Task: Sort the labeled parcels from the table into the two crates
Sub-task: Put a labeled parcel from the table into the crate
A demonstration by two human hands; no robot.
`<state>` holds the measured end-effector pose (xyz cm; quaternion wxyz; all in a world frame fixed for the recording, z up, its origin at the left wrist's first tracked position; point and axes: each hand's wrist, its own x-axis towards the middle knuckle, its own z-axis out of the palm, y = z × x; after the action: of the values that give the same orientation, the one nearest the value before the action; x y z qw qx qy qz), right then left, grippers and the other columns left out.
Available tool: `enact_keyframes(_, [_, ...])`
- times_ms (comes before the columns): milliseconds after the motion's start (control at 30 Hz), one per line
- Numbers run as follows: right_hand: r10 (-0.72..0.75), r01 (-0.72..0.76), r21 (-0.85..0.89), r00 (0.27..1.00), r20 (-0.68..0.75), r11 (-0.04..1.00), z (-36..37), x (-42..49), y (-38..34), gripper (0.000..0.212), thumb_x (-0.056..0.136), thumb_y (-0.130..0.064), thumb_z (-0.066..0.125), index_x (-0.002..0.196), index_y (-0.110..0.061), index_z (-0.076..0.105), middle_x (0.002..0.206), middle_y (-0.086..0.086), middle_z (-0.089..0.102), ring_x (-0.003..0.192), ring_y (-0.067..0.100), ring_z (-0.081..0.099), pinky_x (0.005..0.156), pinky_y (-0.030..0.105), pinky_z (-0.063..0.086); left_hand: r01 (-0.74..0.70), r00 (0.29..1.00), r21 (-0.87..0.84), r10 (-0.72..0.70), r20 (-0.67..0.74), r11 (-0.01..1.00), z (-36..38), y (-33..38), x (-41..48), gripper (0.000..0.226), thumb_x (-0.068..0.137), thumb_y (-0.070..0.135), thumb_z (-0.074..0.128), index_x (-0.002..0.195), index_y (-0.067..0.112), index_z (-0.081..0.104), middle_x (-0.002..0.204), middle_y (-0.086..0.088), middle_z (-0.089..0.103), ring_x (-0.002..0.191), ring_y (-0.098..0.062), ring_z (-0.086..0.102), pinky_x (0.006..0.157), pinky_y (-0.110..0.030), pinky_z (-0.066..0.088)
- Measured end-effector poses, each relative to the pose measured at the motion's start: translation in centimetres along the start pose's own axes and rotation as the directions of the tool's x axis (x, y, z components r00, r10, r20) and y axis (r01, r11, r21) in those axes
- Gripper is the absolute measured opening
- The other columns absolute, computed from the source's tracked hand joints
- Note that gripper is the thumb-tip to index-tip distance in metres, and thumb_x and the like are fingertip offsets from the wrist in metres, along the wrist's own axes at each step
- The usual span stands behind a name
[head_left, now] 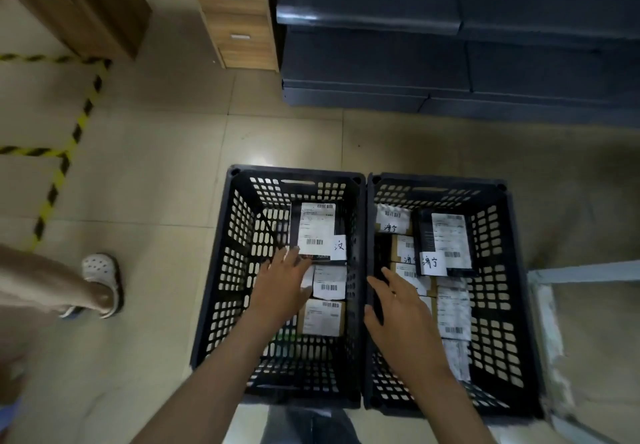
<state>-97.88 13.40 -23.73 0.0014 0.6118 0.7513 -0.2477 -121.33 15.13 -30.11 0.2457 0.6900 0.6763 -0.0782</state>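
On the tiled floor (156,173) sit two crates (298,174) — left hand (281,286) and right hand (398,310) hover over parcels (325,319), fingers (292,256) spread, empty.

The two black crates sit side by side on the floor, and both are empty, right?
Not quite. The head view shows the black left crate and right crate side by side on the floor, but both hold labeled parcels.
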Motion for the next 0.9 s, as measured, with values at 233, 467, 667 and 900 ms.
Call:
enact_keyframes(233, [-0.02, 0.021, 0.003, 0.995, -0.096, 1.0, -7.7, -6.6, -3.0, 0.046, 0.099, -0.031, 0.064, 0.143, -0.018, 0.059, 0.151, 0.006, 0.052, 0.14, 0.026, 0.048, 0.106, 0.051, 0.051, -0.025, 0.982, 0.002, 0.025, -0.185, 1.0, -8.3, 3.2, -12.5, 0.048, 0.077, 0.034, 0.088, 0.121, 0.022, 0.073, 0.131, -0.008, 0.069, 0.121, -0.033, 0.067, 0.083, -0.052, 0.06])
enact_keyframes(467, [-0.019, 0.013, -0.03, 0.977, -0.214, 0.999, -10.3, -15.4, -5.5, 0.041, 0.094, -0.031, 0.067, 0.133, -0.017, 0.065, 0.139, 0.003, 0.061, 0.125, 0.025, 0.061, 0.092, 0.044, 0.058, -0.067, 0.961, -0.007, 0.062, -0.268, 0.998, -13.0, 4.4, -21.5, 0.045, 0.093, 0.04, 0.072, 0.135, 0.026, 0.067, 0.141, -0.003, 0.064, 0.128, -0.028, 0.06, 0.092, -0.049, 0.058])
enact_keyframes(667, [0.091, -0.098, -0.006, 0.946, -0.312, 0.995, -10.9, -23.8, -6.5, 0.036, 0.094, -0.031, 0.068, 0.127, -0.018, 0.067, 0.133, 0.002, 0.064, 0.119, 0.024, 0.062, 0.088, 0.043, 0.059, -0.204, 0.935, 0.049, 0.209, -0.285, 0.978, -13.5, 5.6, -26.4, 0.036, 0.083, 0.027, 0.085, 0.118, 0.023, 0.075, 0.128, -0.005, 0.07, 0.113, -0.033, 0.068, 0.077, -0.049, 0.061])
enact_keyframes(900, [0.287, -0.28, 0.084, 0.84, -0.461, 0.956, -11.5, -33.8, -2.8, 0.035, 0.086, -0.025, 0.077, 0.121, -0.021, 0.071, 0.127, 0.001, 0.068, 0.107, 0.026, 0.069, 0.077, 0.044, 0.06, -0.413, 0.873, 0.174, 0.443, -0.204, 0.894, -12.1, 12.3, -30.1, 0.042, 0.082, 0.033, 0.086, 0.121, 0.02, 0.075, 0.123, -0.005, 0.073, 0.108, -0.031, 0.071, 0.073, -0.046, 0.062])
